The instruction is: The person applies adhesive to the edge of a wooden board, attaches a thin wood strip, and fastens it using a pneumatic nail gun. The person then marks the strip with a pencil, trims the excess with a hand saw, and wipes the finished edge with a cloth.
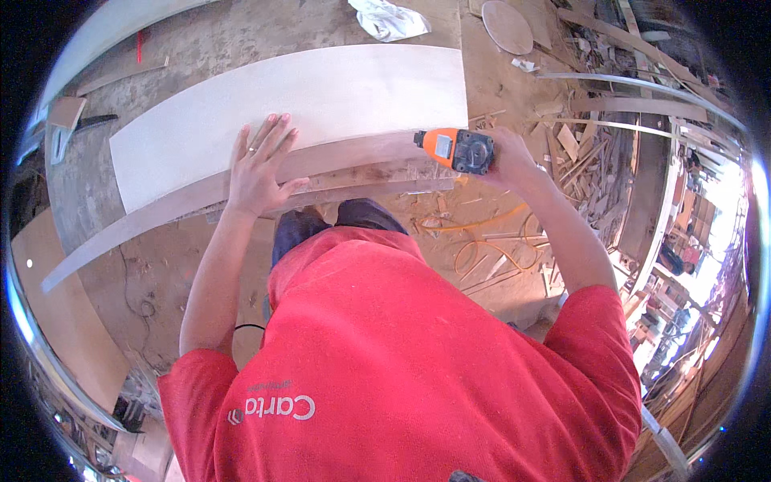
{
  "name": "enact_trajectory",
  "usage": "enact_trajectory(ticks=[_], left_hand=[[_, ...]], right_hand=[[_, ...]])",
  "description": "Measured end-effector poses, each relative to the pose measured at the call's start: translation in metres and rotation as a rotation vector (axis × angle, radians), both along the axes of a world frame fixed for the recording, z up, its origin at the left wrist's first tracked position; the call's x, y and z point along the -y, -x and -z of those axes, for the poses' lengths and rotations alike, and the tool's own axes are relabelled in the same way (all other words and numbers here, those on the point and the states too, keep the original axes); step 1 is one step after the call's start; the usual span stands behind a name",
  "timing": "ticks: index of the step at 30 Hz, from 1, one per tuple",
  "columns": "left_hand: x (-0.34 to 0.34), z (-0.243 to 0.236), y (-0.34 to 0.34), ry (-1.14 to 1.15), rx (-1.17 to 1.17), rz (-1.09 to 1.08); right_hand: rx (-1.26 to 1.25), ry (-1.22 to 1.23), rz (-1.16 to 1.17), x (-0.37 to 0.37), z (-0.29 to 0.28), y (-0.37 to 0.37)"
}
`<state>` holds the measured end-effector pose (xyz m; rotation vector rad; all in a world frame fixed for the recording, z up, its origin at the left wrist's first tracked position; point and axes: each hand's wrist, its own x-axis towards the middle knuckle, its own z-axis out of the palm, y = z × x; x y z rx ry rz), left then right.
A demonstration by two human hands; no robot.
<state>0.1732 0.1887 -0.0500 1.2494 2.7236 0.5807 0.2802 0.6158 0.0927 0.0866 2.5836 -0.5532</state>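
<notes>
A wide pale panel [305, 96] with a curved outline lies on the worktable in front of me. Along its near edge runs a long, thin wooden strip [181, 202], whose left end sticks out past the panel. My left hand [263, 165] rests with fingers spread across the strip and the panel's near edge. In my right hand [507, 161] is an orange and black nail gun [456, 150]. Its nose points left, over the strip's right end by the panel's near right corner. The gun's handle and most of my right fingers are hidden beneath its body.
A white cloth [389, 20] lies beyond the panel on the worktable [265, 36]. An oval board [507, 26] is at the far right. Wood offcuts [569, 140] litter the right side, and an orange hose [474, 225] loops over the floor. At left leans a brown sheet [68, 313].
</notes>
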Motion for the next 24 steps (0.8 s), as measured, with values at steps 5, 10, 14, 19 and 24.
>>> enact_trajectory(ticks=[5, 10, 14, 19, 24], left_hand=[[0.002, -0.001, -0.001, -0.024, 0.029, -0.026], [-0.001, -0.002, -0.002, -0.035, 0.066, -0.048], [-0.002, -0.002, -0.002, -0.027, 0.069, -0.049], [-0.001, -0.001, -0.002, -0.04, 0.065, -0.053], [-0.003, -0.002, -0.001, -0.032, 0.073, -0.051]], right_hand=[[0.032, -0.014, -0.105, 0.016, 0.017, 0.028], [0.066, 0.002, -0.119, 0.021, 0.026, 0.037], [0.022, 0.04, -0.114, 0.021, 0.029, 0.037], [0.057, 0.017, -0.119, 0.026, 0.021, 0.044], [0.018, 0.072, -0.116, 0.017, 0.031, 0.043]])
